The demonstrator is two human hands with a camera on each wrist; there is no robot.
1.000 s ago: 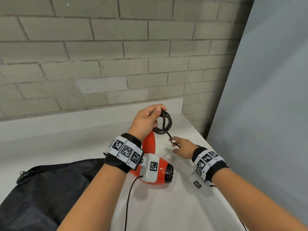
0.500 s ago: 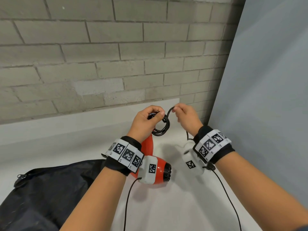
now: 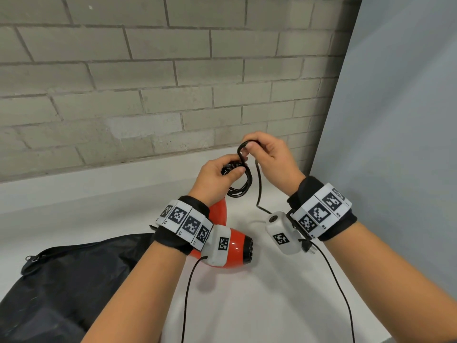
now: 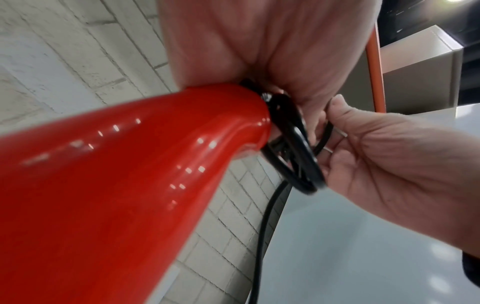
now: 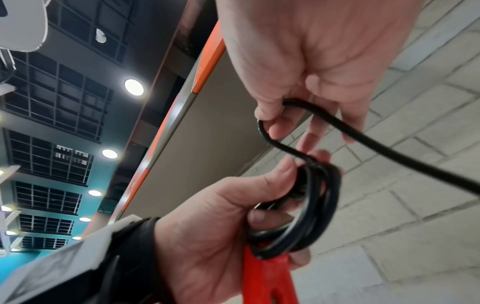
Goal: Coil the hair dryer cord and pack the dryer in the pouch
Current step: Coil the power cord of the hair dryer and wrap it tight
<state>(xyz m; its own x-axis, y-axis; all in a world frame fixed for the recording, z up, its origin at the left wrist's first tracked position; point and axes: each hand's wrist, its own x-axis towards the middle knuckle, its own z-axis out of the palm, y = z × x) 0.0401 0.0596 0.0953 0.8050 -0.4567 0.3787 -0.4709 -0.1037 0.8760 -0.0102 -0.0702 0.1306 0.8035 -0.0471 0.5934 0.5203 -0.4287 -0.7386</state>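
A red hair dryer hangs by its handle from my left hand. That hand grips the handle's end together with several black loops of coiled cord. My right hand is just above and right of it, pinching a bend of the loose cord. The rest of the cord drops to the white table. The black pouch lies at the lower left.
A grey brick wall stands behind the table. A pale grey panel closes off the right side. Thin black cables run from both wrist cameras along my forearms.
My right hand rose from the table, picked up the loose cord and brought a new bend up to the coil held by my left hand. The left hand and dryer stayed nearly still.
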